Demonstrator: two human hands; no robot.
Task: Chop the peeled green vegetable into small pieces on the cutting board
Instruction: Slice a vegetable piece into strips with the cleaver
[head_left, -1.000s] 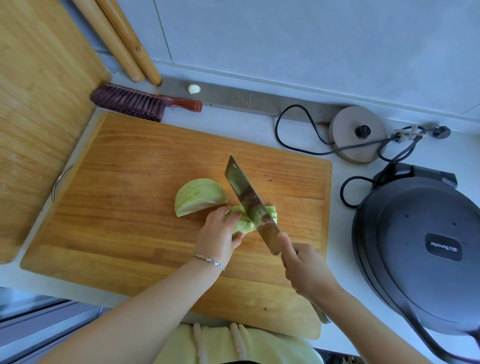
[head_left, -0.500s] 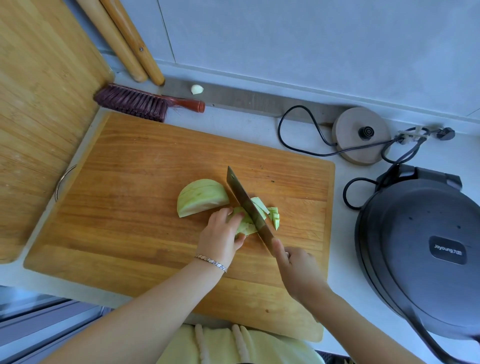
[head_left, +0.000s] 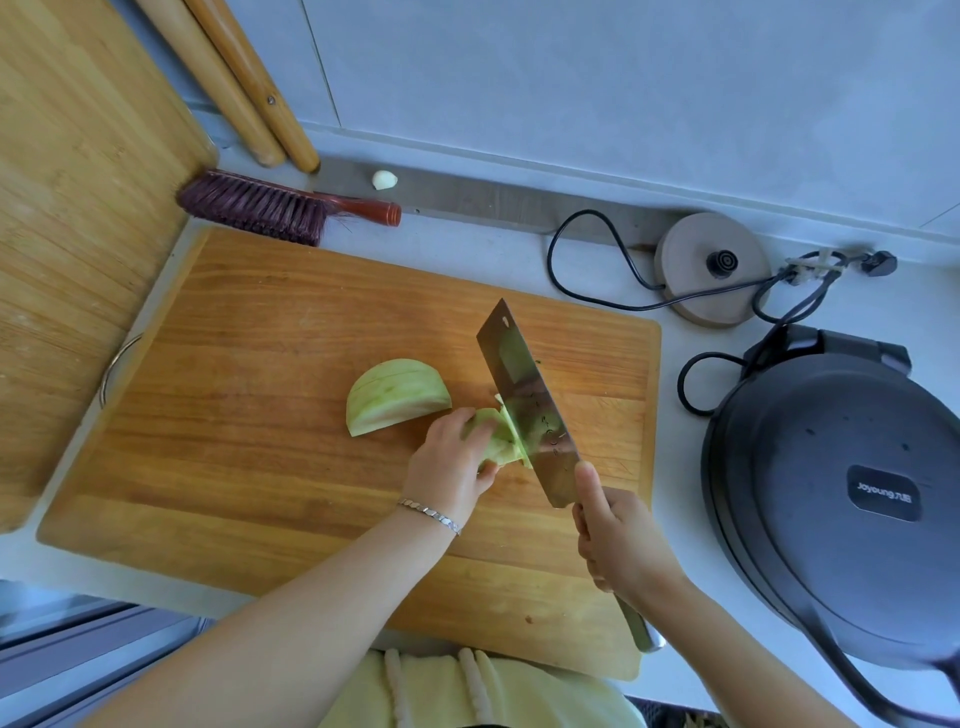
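Observation:
On the wooden cutting board lies a large peeled pale-green vegetable chunk, untouched. To its right, my left hand curls its fingers over a smaller green piece and holds it down. My right hand grips the handle of a steel cleaver. Its blade is raised and tilted, with its flat side against the right face of the held piece. The blade hides the cut bits behind it.
A dark electric griddle stands right of the board, with a kettle base and black cords behind it. A red-handled brush, a garlic clove, two rolling pins and a second wooden board sit at back left.
The cleaver came down through the green piece half a second ago and has since lifted again. My left hand stayed on the piece, shifting slightly.

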